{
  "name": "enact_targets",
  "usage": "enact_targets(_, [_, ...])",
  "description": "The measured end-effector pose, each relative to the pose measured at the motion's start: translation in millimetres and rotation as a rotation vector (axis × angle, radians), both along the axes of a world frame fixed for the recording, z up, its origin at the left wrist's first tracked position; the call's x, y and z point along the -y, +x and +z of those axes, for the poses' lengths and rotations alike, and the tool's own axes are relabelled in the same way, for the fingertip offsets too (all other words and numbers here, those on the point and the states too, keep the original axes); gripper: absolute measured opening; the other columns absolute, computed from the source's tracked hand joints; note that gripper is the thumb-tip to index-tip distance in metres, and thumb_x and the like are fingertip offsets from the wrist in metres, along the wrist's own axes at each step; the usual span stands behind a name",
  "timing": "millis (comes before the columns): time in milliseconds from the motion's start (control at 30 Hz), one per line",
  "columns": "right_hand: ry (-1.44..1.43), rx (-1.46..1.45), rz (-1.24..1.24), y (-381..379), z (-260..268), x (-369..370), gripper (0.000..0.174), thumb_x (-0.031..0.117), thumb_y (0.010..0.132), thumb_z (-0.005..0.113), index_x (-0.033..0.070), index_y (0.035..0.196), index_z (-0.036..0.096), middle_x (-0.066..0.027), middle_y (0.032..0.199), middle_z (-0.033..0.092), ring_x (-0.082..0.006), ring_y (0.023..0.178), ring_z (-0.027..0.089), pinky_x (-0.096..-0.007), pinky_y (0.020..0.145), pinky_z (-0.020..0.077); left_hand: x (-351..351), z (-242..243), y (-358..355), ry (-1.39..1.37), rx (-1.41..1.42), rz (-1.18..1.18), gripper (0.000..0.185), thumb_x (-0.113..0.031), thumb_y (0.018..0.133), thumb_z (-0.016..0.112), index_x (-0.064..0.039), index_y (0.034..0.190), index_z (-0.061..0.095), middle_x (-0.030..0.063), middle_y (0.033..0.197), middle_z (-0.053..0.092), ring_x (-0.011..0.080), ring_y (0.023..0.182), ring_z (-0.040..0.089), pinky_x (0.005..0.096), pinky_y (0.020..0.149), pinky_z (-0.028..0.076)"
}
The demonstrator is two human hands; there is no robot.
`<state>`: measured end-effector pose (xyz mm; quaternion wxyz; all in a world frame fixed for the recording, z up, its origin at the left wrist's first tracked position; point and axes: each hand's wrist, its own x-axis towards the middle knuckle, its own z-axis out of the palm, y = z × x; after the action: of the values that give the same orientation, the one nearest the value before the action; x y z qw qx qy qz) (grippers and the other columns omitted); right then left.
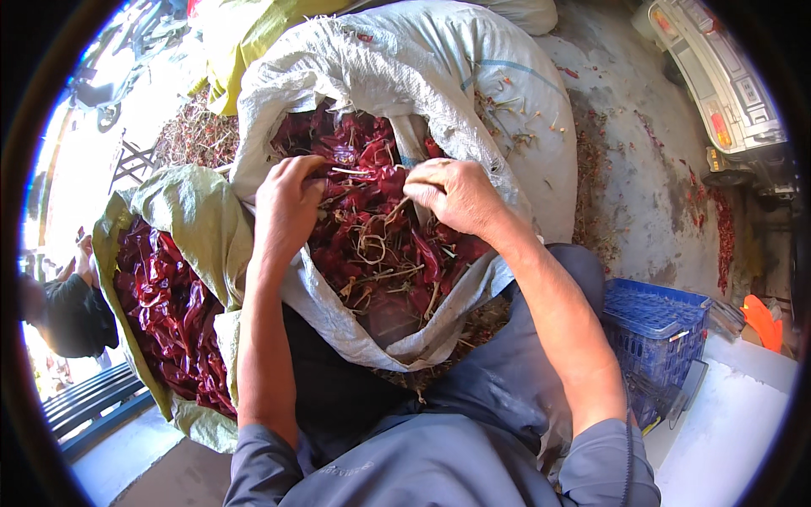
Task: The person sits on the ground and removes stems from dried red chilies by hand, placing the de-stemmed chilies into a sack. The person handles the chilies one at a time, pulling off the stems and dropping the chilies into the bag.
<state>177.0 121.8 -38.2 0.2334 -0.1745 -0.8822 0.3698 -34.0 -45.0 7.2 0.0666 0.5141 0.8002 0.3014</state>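
A white woven sack [405, 76] stands with its mouth rolled back in front of me, full of dried red chili peppers [424, 253] with pale stems among them. My left hand [293, 190] is over the left side of the opening, its fingers curled at the peppers; whether it grips one is hidden. At the right side, my right hand [453, 193] has thumb and fingers pinched together on a thin dry chili stem. Left of my left forearm, a green woven sack [193, 203] holds glossy dark red chilies [171, 310].
A blue plastic crate [656, 310] is at my right, below a parked vehicle [719, 82]. Scattered chilies and stems lie on the concrete floor [640, 165]. A heap of stems [199, 130] lies behind the green sack. Another person [76, 310] is at the far left, beside a slatted bench [95, 396].
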Motion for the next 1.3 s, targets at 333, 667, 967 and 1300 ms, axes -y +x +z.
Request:
enact_targets(333, [-0.702,0.241,0.225,-13,28,-27,0.020,0.022,0.092,0.070,0.003,0.096,0.074,-0.0033,0.071,0.068,-0.0099,0.058,0.060,-0.0280,0.056,0.0496,-40,-56,-23,-0.128,-0.194,-0.135,0.045,-0.008,0.082,0.070,-0.003,0.126,0.064,0.0165,0.122,0.067,0.0374,0.113,0.061,0.0440,0.100,0.048])
enact_targets(667, [-1.189,-0.611,0.007,5,49,-63,0.032,0.030,0.100,0.066,0.009,0.125,0.067,-0.0022,0.078,0.069,-0.0050,0.059,0.059,-0.0200,0.047,0.0468,-48,-56,-18,-0.348,-0.158,-0.106,0.034,-0.007,0.071,0.079,-0.003,0.102,0.066,0.0165,0.094,0.068,0.0374,0.093,0.063,0.0456,0.085,0.051])
enact_targets(967, [0.161,0.158,0.082,-30,-9,0,0.020,0.027,0.090,0.070,0.010,0.100,0.072,-0.0113,0.096,0.071,-0.0298,0.090,0.073,-0.0431,0.079,0.0589,-35,-32,2,-0.251,-0.095,-0.069,0.026,-0.007,0.079,0.075,-0.002,0.103,0.067,0.0179,0.095,0.067,0.0383,0.091,0.064,0.0473,0.084,0.050])
enact_targets(1300, [-0.234,0.202,0.076,-39,-2,-1,0.061,0.061,0.094,0.060,0.002,0.084,0.071,-0.0199,0.072,0.069,-0.0372,0.077,0.071,-0.0455,0.072,0.0558,-29,-21,2,-0.006,0.560,0.058,0.014,-0.004,0.090,0.069,-0.001,0.101,0.061,0.0050,0.086,0.069,0.0098,0.080,0.060,0.0280,0.074,0.049])
